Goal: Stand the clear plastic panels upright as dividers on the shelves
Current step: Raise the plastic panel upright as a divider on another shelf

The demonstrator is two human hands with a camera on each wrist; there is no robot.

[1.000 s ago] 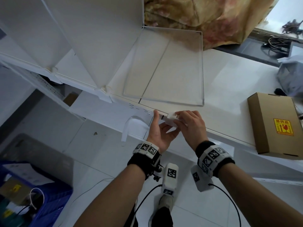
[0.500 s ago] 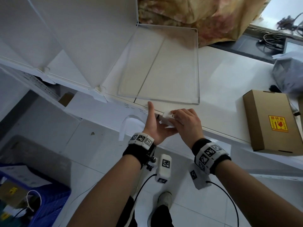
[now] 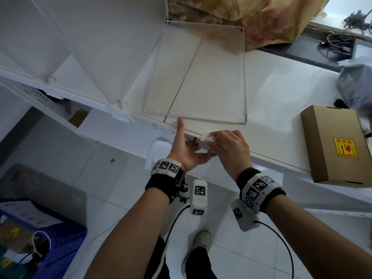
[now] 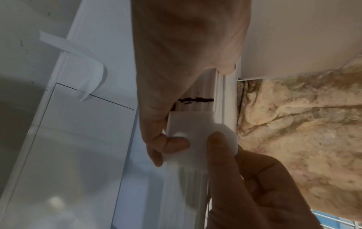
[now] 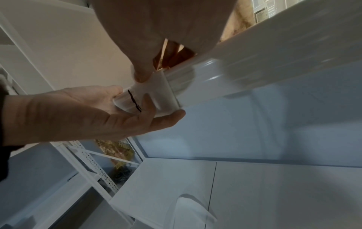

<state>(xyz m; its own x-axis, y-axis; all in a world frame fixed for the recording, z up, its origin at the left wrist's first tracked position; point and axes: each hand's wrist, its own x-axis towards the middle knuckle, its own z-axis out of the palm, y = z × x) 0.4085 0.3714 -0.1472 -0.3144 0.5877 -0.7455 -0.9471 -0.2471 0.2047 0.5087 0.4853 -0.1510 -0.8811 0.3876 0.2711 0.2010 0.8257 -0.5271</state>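
Hiding most of a small white clip (image 3: 205, 142) behind the right hand (image 3: 231, 150), fingers curling over it and pinching it against the front edge of the white shelf (image 3: 281, 109). Showing in the left wrist view only as a smooth, rounded white block, seemingly wrapping the ribbed shelf lip. Cupping under the same clip with the left hand (image 3: 186, 152), fingers nearly straight and not closing round anything, thumb stretching up toward the near corner of the clear panel (image 3: 203, 77). Standing on the shelf, that panel (thin, glassy, square-cornered), leaning or upright hard to tell from above, back corner meeting a white upright board (image 3: 104, 47). Bearing a short black marker stroke on the shelf lip beside the clip, too smeared to read; faint scribbles on the front face below likewise unreadable. Lying farther right on the shelf, a brown cardboard box (image 3: 332, 143) with a yellow label printed in red, characters too small to make out. Getting cut off at the lower left corner, a blue crate (image 3: 60, 250); peeking in at the bottom, a shoe (image 3: 202, 239) on pale floor tiles.
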